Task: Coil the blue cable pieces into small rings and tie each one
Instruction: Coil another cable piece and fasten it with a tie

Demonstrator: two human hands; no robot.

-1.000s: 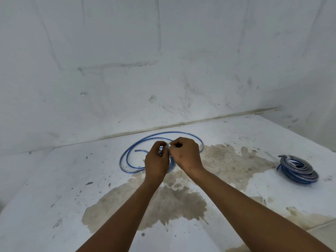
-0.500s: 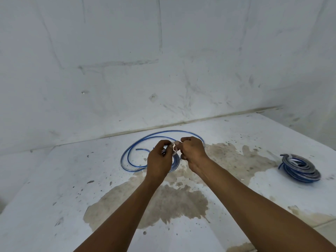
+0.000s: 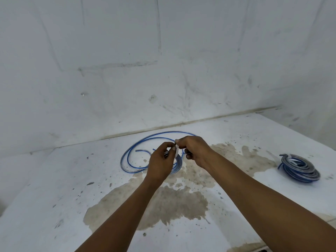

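A small coil of blue cable (image 3: 177, 163) is held above the floor, mostly hidden behind my left hand (image 3: 161, 163), which grips it. A white tie strip (image 3: 176, 150) runs up from the coil; my left fingertips and my right hand (image 3: 195, 151) both pinch it near its top. Behind the hands a loose blue cable piece (image 3: 131, 151) lies on the floor in wide open loops. A finished blue ring (image 3: 299, 168) with a white tie lies on the floor at the right.
The white floor (image 3: 54, 179) carries a large brown stain (image 3: 163, 202) under my forearms and dark specks. A white wall rises behind, meeting the floor just beyond the loose cable; another wall closes the right side.
My hands have drawn slightly apart and the white tie strip now shows between them, pulled upward from the coil. The cables on the floor have not moved.
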